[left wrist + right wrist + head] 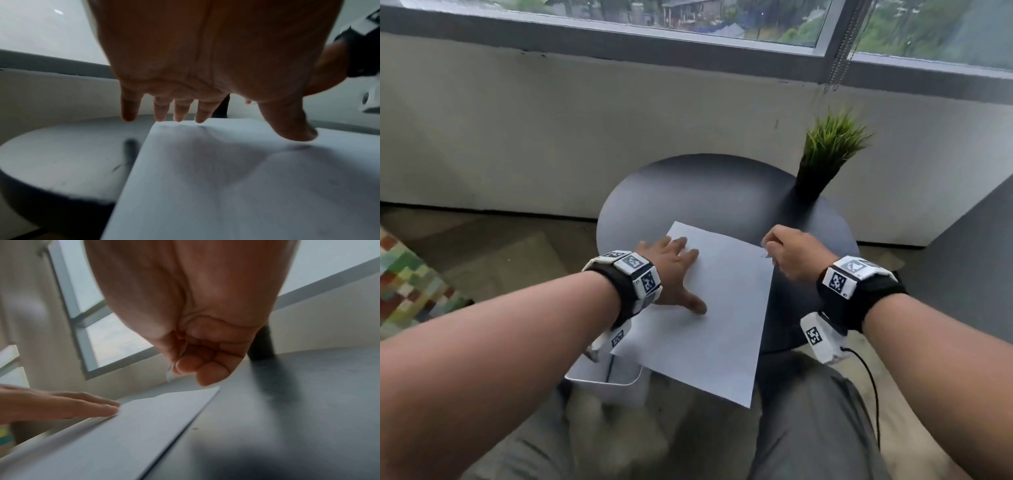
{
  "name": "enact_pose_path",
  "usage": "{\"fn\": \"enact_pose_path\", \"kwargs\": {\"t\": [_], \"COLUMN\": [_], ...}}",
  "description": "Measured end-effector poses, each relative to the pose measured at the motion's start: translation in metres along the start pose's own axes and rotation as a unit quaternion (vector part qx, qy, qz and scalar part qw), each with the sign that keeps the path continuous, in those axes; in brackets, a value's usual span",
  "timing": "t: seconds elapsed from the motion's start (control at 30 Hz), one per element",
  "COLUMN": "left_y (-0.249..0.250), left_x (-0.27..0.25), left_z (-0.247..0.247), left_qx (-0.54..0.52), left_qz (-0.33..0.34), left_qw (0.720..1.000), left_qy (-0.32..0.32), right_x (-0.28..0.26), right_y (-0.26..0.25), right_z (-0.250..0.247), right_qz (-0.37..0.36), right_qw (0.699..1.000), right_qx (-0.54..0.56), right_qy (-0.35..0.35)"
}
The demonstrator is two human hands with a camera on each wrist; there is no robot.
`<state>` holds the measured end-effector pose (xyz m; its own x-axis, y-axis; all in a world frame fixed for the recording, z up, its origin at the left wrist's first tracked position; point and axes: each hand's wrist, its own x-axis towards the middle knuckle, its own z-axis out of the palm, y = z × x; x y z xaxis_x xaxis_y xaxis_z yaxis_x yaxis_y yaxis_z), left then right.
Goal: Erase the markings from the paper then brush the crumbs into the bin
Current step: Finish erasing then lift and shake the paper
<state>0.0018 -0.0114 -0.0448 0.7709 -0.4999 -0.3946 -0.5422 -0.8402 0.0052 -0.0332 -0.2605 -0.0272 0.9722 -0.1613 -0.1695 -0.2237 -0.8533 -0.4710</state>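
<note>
A white sheet of paper lies slanted on the round dark table, and its near end hangs over the table's edge. My left hand presses flat on the sheet's left part, fingers straight and thumb spread. My right hand hovers at the sheet's far right edge, its fingers curled round a small pale eraser that they mostly hide. Faint grey marks show on the paper just beside that hand. A white bin stands below the table's near left edge, under my left wrist.
A potted green grass plant stands at the table's far right. A white wall and a window run behind the table. A grey panel rises at the right. My legs in grey trousers are under the paper's near end.
</note>
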Motion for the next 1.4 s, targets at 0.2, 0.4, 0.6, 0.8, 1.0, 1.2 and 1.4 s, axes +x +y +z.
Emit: {"fn": "enact_pose_path", "kwargs": {"t": [0.2, 0.4, 0.6, 0.8, 1.0, 1.2, 1.4], "left_y": [0.008, 0.020, 0.030, 0.028, 0.030, 0.031, 0.029], "left_x": [0.001, 0.000, 0.004, 0.005, 0.009, 0.010, 0.009], "left_z": [0.008, 0.000, -0.006, -0.001, -0.001, 0.000, 0.000], "left_qx": [0.030, 0.053, 0.074, 0.056, 0.042, 0.055, 0.055], "left_qz": [0.004, 0.013, 0.055, 0.035, 0.037, 0.035, 0.035], "left_qw": [0.999, 0.997, 0.994, 0.996, 0.996, 0.996, 0.996], "left_qy": [-0.035, -0.062, -0.054, -0.061, -0.069, -0.068, -0.060], "right_x": [-0.007, -0.011, -0.027, -0.042, -0.031, -0.066, -0.040], "right_y": [-0.032, -0.027, -0.032, -0.030, -0.025, -0.038, -0.023], "right_z": [0.023, 0.035, 0.034, 0.042, 0.031, 0.046, 0.040], "right_qz": [-0.100, -0.115, -0.188, -0.207, -0.137, -0.275, -0.135], "right_qw": [0.990, 0.981, 0.952, 0.959, 0.974, 0.928, 0.981], "right_qx": [-0.016, -0.114, -0.168, -0.151, -0.144, -0.158, -0.133], "right_qy": [-0.097, -0.104, -0.176, -0.123, -0.108, -0.194, -0.046]}}
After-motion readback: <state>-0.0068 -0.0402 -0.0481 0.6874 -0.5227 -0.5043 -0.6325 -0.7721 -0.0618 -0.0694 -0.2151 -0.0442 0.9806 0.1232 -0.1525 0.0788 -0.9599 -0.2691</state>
